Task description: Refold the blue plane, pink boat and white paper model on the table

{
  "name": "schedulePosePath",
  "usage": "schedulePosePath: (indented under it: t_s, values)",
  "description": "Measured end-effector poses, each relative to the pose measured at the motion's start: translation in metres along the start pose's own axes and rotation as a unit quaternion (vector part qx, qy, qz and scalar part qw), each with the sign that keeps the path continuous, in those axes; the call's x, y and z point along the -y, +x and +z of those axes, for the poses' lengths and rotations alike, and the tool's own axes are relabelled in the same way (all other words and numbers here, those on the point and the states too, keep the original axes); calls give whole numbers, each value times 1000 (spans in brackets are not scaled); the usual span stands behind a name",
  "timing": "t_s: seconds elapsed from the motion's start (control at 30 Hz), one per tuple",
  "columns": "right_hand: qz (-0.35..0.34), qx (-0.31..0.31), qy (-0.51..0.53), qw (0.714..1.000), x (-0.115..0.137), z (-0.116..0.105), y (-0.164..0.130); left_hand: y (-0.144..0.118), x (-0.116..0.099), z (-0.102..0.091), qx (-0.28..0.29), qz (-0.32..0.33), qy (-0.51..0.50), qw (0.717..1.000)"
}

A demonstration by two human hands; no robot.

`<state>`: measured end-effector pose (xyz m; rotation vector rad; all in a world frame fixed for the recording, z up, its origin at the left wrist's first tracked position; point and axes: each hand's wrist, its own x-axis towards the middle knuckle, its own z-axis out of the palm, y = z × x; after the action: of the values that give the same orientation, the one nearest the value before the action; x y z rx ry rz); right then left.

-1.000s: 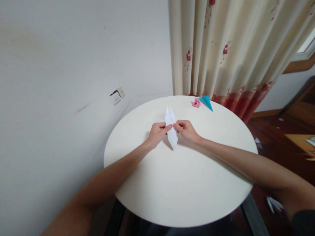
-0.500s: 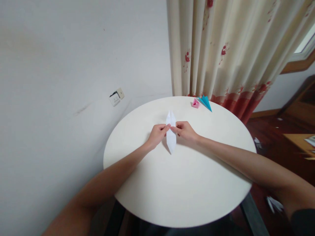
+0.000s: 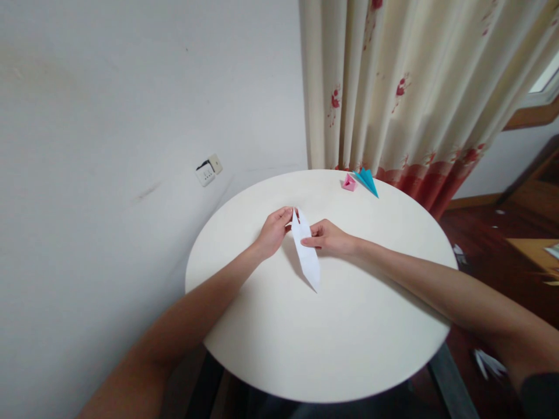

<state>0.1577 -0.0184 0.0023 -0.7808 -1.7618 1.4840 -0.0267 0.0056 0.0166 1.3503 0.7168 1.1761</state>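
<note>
A long, narrow piece of folded white paper (image 3: 308,259) is held up over the round table, tilted, with its pointed lower end toward me. At its far end, the paper is split into two points. My left hand (image 3: 274,231) is closed on the left side of that split end, its fingertips partly behind the paper. Farther down, my right hand (image 3: 331,237) pinches the right edge, with the thumb on the front face and the other fingers behind.
On the far edge of the white table (image 3: 279,343) lie a pink folded paper piece (image 3: 349,183) and a blue paper plane (image 3: 367,181). Behind them hangs a flowered curtain (image 3: 393,70). A wall with a socket (image 3: 205,173) stands to the left.
The paper has tilted, its lower point swinging right and nearer to me. My left hand has moved from the paper's middle up to its far split end; my right thumb sits slightly lower.
</note>
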Motion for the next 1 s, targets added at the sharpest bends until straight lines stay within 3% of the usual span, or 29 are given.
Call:
schedulePosePath:
  t_s: [0.27, 0.4, 0.6, 0.8, 1.0]
  values:
    - [7, 17, 21, 1000, -5, -1, 2, 0, 0, 1, 27, 30, -85, 996]
    - [1, -3, 18, 1000, -2, -1, 2, -1, 1, 1, 37, 46, -76, 995]
    - [-14, -61, 1, 998, 3, -1, 2, -2, 3, 2, 9, 41, -33, 999]
    - [-19, -73, -28, 997, -3, -1, 4, 0, 7, -1, -48, 76, 37, 995]
    - [-21, -107, -19, 994, -5, -3, 8, 0, 6, 3, -43, 38, -9, 998]
